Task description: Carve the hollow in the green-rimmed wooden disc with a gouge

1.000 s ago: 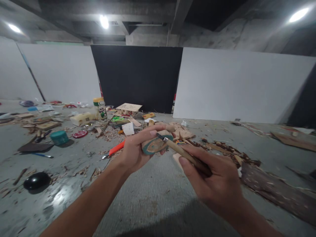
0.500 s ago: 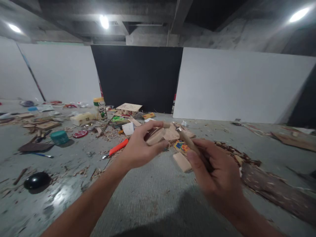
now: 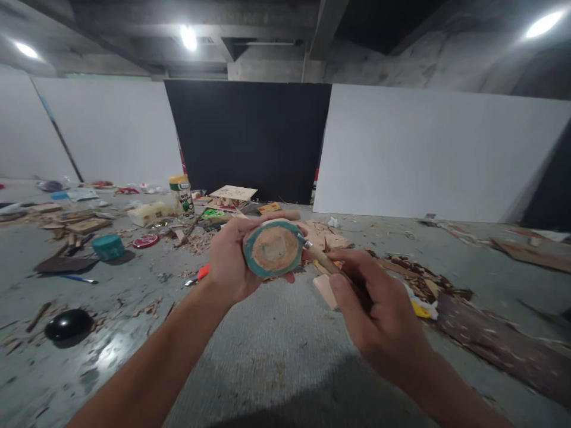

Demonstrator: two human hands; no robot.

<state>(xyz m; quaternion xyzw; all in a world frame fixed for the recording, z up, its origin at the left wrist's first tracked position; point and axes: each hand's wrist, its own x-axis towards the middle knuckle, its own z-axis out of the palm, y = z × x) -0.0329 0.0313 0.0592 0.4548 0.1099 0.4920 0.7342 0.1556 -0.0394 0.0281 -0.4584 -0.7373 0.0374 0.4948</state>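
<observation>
My left hand (image 3: 232,261) grips a round wood block (image 3: 273,251) from its left side and underneath. The block's face is turned toward me: a teal ring runs round its edge, and the middle is bare, roughly carved wood. In my right hand (image 3: 379,303) is a wood carving tool (image 3: 323,257) with a pale wooden handle and a metal collar. Its metal end is at the block's upper right edge; whether it touches, I cannot tell. Partly hidden behind my left wrist is an orange utility knife (image 3: 203,272). A small wood block (image 3: 325,291) lies below the tool.
Wood shavings (image 3: 200,238) litter the floor. On the left are a teal tub (image 3: 107,247), a red lid (image 3: 146,241), a black dome-shaped object (image 3: 69,325) and a paintbrush (image 3: 78,278). Farther back stands a yellow-capped canister (image 3: 181,195). A brown roll (image 3: 499,339) lies at right.
My left hand has turned the wood block from edge-on so its teal-ringed face shows. The carving tool in my right hand has moved slightly left and down, to the block's edge.
</observation>
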